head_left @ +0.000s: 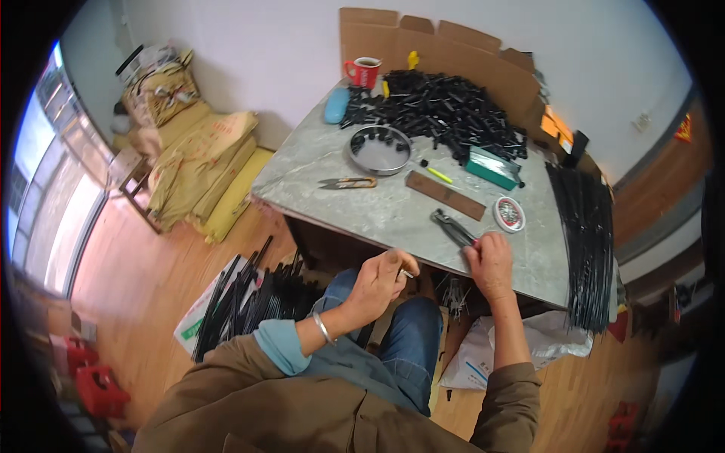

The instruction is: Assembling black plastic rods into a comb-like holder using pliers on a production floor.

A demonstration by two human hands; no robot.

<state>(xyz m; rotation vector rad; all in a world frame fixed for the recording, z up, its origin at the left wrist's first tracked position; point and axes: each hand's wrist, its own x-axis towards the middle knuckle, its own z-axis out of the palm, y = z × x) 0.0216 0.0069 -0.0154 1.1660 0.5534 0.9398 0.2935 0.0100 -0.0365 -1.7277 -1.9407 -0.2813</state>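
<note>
My left hand, a bracelet at its wrist, is above my lap just off the table's front edge. Its fingers are closed on a small silvery piece, too small to name more exactly. At the front edge of the table, my right hand grips the red handles of a pair of end-cutting pliers. The dark jaws point away from me and lie over the tabletop. Beside that hand is a round white tin of small metal bits. A flat brown bar lies just beyond the pliers.
The grey table bears a heap of black parts, a round metal tray, thread snips, a green box and a red mug. Black strips hang over the right edge; more rods lie on the floor.
</note>
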